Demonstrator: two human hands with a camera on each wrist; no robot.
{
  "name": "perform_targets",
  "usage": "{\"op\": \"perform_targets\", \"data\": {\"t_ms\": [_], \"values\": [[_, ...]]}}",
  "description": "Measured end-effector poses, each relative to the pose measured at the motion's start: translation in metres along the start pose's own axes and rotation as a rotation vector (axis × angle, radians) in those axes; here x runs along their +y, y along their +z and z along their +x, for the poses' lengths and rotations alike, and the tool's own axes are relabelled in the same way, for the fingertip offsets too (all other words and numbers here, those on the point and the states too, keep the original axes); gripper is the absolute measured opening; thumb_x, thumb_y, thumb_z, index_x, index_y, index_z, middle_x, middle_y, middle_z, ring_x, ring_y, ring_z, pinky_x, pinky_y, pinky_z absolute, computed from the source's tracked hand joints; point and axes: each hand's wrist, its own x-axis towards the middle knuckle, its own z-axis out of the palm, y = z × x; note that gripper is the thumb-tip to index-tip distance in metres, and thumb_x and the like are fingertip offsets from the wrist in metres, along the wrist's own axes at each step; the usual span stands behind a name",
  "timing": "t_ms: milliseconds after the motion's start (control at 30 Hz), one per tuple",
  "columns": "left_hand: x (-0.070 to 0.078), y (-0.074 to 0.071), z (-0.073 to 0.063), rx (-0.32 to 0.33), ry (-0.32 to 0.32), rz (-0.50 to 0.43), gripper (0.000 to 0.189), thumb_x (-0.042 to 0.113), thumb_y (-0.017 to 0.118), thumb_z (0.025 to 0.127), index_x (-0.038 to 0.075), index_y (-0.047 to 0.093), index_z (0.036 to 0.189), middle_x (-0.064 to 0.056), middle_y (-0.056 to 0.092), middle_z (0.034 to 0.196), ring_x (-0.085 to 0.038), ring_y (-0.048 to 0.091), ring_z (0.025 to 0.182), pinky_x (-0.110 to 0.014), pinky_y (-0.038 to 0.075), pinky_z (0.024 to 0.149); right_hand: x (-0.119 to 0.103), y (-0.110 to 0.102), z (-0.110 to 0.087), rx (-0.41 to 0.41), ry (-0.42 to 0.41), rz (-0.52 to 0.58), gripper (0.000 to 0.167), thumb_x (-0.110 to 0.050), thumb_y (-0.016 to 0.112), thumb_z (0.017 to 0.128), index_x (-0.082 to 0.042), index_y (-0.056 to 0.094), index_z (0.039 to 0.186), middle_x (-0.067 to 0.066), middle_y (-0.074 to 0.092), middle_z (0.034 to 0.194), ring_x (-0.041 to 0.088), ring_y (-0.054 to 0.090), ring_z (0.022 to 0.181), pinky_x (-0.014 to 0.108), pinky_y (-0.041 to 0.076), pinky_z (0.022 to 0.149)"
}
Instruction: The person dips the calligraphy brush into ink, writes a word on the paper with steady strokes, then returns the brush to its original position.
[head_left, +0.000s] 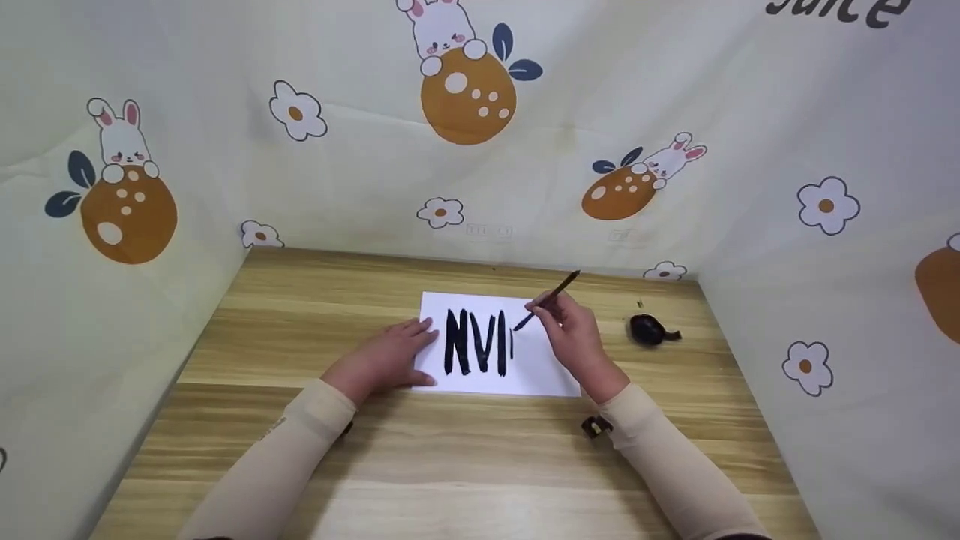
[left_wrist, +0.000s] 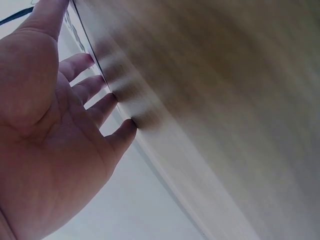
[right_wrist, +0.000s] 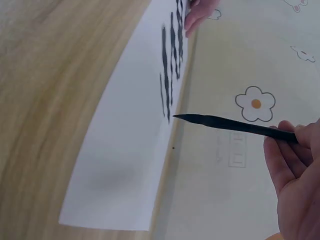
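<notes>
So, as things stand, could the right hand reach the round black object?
Likely yes: the round black object lies just right of the right hand, with nothing visible standing between. That hand grips the brush, though, which might hinder grasping.

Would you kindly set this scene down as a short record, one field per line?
paper: white, lying on the wooden table
thick strokes: black, looking like "NVI"
thin stroke: shorter, to the right of the thick ones
left hand: rests at the paper's left edge
right hand: holds the dark brush at a slant
brush tip: near the thin stroke; contact unclear
round black object: on the table, right of the right hand
backdrop: pale, printed with rabbits and flowers
</notes>
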Motion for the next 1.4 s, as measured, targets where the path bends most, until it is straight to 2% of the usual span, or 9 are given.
{"op": "perform_targets", "data": {"t_ms": [233, 467, 933, 1400], "values": [[-0.001, 0.001, 0.002, -0.002, 0.007, 0.009, 0.096, 0.056, 0.078, 0.1, 0.003, 0.04, 0.17, -0.02, 0.027, 0.18, -0.045, 0.028, 0.165, -0.063, 0.024, 0.133, 0.006, 0.006, 0.001, 0.007, 0.013, 0.008, 0.006, -0.004, 0.073, 0.106, -0.006, 0.076, 0.11, 0.004, 0.083, 0.108, 0.024, 0.08, 0.105, 0.038, 0.066, 0.095], [-0.001, 0.001, 0.001, 0.018, 0.025, 0.005, 0.096, 0.055, 0.08, 0.099, 0.0, 0.043, 0.168, -0.023, 0.031, 0.178, -0.047, 0.03, 0.163, -0.066, 0.028, 0.131, 0.013, 0.009, 0.003, 0.008, -0.031, 0.019, 0.006, -0.001, 0.074, 0.105, -0.005, 0.076, 0.11, 0.006, 0.083, 0.108, 0.026, 0.08, 0.105, 0.036, 0.065, 0.095], [0.0, 0.0, 0.0, 0.008, 0.015, 0.006, 0.096, 0.056, 0.079, 0.099, 0.002, 0.042, 0.169, -0.021, 0.029, 0.179, -0.046, 0.029, 0.164, -0.065, 0.026, 0.132, 0.02, 0.005, 0.003, -0.008, -0.074, -0.034, 0.005, -0.003, 0.074, 0.105, -0.002, 0.074, 0.109, 0.007, 0.083, 0.107, 0.025, 0.081, 0.102, 0.034, 0.066, 0.092], [-0.003, 0.002, 0.002, 0.018, 0.025, 0.003, 0.095, 0.055, 0.08, 0.099, 0.0, 0.043, 0.168, -0.023, 0.031, 0.178, -0.049, 0.03, 0.162, -0.068, 0.027, 0.131, 0.016, -0.003, -0.001, -0.011, -0.044, -0.112, 0.004, -0.005, 0.076, 0.104, -0.003, 0.073, 0.107, 0.007, 0.083, 0.101, 0.025, 0.081, 0.093, 0.035, 0.066, 0.081]]}}
